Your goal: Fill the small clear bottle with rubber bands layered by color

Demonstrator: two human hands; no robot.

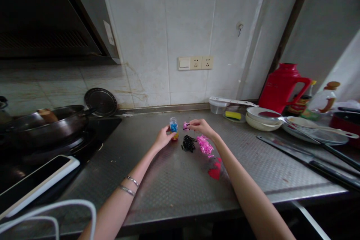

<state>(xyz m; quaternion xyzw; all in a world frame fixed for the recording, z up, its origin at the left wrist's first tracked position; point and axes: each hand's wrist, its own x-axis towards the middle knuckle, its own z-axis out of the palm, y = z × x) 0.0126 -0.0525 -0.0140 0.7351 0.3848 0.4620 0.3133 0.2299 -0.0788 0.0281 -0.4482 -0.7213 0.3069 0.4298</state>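
Note:
My left hand [163,138] is closed around the lower part of a small clear jar [173,120], which stands upright on the counter. Blue bits fill its upper part and yellow-orange ones its bottom. My right hand [201,127] pinches a small clump of pink bands [185,125], with something dark at the fingertips, just right of the jar. Below the hands lie a pile of small black bands [188,143] and, touching it on the right, a pile of pink bands [205,145]. A clear bag with red hearts [215,169] rests beside my right forearm.
On the left, a pan [56,123] sits on the stove near a white-edged device [39,183] and white cable [70,203]. At right are stacked bowls [263,123], a red thermos [281,86], a yellow sponge [233,115], plates and long dark-handled utensils. A tiled wall [146,37] stands behind.

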